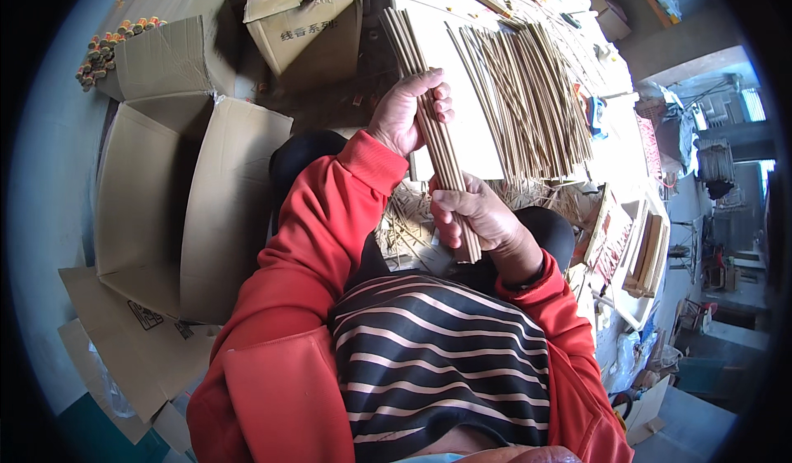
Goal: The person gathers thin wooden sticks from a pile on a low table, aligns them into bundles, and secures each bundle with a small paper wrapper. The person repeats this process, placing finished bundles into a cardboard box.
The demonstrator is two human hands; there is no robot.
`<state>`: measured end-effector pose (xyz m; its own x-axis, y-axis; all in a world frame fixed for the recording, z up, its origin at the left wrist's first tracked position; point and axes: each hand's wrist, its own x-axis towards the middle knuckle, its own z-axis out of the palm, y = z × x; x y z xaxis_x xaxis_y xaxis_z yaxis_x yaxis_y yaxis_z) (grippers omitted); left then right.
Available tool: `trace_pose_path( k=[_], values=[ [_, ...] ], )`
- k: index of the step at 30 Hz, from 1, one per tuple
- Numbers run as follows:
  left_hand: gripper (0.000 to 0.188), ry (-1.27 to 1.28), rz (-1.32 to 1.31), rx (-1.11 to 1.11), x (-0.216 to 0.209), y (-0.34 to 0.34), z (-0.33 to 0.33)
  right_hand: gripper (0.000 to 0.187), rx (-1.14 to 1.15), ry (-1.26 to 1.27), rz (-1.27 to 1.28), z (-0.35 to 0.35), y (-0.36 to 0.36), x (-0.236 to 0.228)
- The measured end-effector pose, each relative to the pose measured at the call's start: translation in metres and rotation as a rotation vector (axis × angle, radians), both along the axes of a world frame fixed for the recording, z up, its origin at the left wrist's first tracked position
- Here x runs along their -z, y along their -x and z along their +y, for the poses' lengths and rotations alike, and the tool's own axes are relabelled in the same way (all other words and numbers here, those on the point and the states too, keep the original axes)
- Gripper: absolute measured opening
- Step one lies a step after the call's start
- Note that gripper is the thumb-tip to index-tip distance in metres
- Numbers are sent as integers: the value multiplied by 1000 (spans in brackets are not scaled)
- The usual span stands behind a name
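A bundle of thin brown incense sticks (pixel 446 156) slants in front of me, its upper end leaning left. My left hand (pixel 410 110) is closed round its upper half. Lower down, my right hand (pixel 476 214) grips the same bundle near its bottom end, thumb across the sticks. Just right of the bundle, many more incense sticks (pixel 528 100) lie spread side by side on the white board (pixel 469 129) of the table. Below the table edge, loose and broken sticks (pixel 404 228) are scattered between my knees.
An open cardboard box (pixel 235 199) stands at my left. Behind it, another carton (pixel 165 59) holds stacked tubes with red and gold ends (pixel 111 51). A closed carton (pixel 309 34) carries sticks and small packs on top. A blue tape dispenser (pixel 596 117) and wooden trays (pixel 648 253) are to the right.
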<state>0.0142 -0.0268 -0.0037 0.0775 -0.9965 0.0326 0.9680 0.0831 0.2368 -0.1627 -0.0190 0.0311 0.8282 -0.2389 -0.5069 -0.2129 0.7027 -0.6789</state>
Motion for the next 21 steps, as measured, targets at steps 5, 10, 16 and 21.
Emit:
trace_pose_path(
  k=[5,10,16,21],
  values=[
    [12,-274,-337,-336,-7,10,3,15,-37,995,410,3,-11,17],
    [15,4,-77,-83,-7,2,5,12,-24,99,108,6,-5,-4],
    [15,-79,-307,-172,-23,10,8,17,-23,377,117,4,-1,11],
    [23,163,-919,-438,-96,30,12,13,157,723,65,-21,-20,-9]
  ],
)
